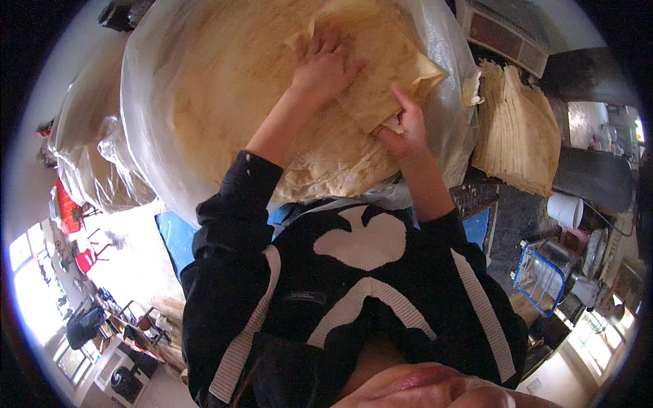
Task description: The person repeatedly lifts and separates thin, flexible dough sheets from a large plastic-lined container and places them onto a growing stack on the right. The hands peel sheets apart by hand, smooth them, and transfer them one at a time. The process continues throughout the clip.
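Observation:
A broad stack of thin, tan, pliable sheets [229,97], which look like flatbread or bean-curd skin, lies before me inside clear plastic sheeting [148,127]. Across its top is a folded sheet [380,53], with one corner raised at the right. My left hand [326,64] presses palm down on this sheet, fingers spread. At the sheet's near right edge, my right hand [410,125] pinches the edge with the thumb, while the index finger points away. Its other fingers are partly hidden. Crumpled, ragged layers [331,176] show along the stack's near side.
On the right stands a pile of folded tan sheets [515,132]. A plastic-wrapped bundle [92,137] sits at the left. Further out are a white bucket [563,210], a blue-rimmed clear container [541,278] and a red stool [86,260]. Blue material [176,237] shows below the stack.

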Demonstrator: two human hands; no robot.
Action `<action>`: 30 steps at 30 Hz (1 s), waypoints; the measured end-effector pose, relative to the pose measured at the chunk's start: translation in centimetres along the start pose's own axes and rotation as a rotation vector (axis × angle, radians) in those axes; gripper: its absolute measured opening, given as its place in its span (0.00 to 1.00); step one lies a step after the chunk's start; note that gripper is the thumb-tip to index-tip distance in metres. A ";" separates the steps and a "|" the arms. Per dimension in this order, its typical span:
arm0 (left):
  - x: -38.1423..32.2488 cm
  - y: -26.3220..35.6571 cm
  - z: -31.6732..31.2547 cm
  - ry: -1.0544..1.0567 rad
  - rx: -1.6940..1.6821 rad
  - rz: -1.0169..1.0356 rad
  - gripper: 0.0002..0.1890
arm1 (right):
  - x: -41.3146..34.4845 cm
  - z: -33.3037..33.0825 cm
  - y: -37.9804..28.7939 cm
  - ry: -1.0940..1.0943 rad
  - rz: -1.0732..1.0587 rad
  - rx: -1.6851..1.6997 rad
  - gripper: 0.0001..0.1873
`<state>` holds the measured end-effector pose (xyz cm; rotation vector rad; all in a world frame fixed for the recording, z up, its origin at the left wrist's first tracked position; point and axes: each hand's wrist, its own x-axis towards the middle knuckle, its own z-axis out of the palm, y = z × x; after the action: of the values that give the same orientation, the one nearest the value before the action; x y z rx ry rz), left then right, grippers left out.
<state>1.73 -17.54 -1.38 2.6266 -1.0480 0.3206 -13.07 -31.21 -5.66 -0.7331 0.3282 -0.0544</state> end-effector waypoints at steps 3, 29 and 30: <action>-0.5 2.3 -0.3 0.501 -0.404 -0.331 0.30 | -0.3 0.1 -0.5 0.022 0.066 0.065 0.26; -1.0 6.2 -8.7 -0.042 -2.195 -0.726 0.22 | -8.7 1.2 -6.4 0.230 -0.793 -1.102 0.19; 0.8 8.2 -9.5 -0.064 -2.160 -0.713 0.20 | -10.7 0.2 -9.1 0.311 -0.841 -1.273 0.22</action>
<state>-4.38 -20.39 9.23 0.7583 0.0149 -0.6945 -22.59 -36.05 3.48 -2.1052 0.3079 -0.8180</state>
